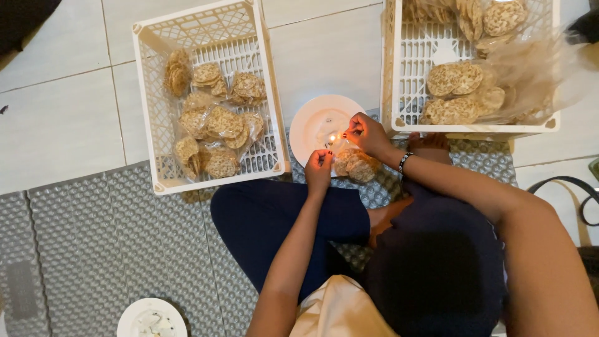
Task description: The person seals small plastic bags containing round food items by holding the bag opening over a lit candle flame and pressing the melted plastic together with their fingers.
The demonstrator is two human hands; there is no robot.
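Where the grey padded mat [93, 237] meets the pale floor tiles [56, 106], a small white dish [151, 318] is seen at the bottom edge, only partly in view. Further along, a white plastic crate [206, 93] is set on the floor, and sealed bags of round brown crackers [215, 128] are piled inside it. Next comes a white plate [315, 122] on the floor between the two crates, with a small flame [332, 138] burning on it (its holder cannot be made out). The left hand [319, 167] is held just below the flame, its fingers closed in a pinch on the edge of a clear bag of crackers [354, 165], which is kept over the near rim of the plate, above the person's dark-clothed knee. The right hand [368, 134] is placed just beside the flame, fingertips pinched on the top of the same bag; a beaded bracelet [404, 161] is worn on that wrist. At the far side, a second white crate [474, 68] is seen, in which loose stacks of crackers [455, 78] and crumpled clear plastic [536, 68] are held.
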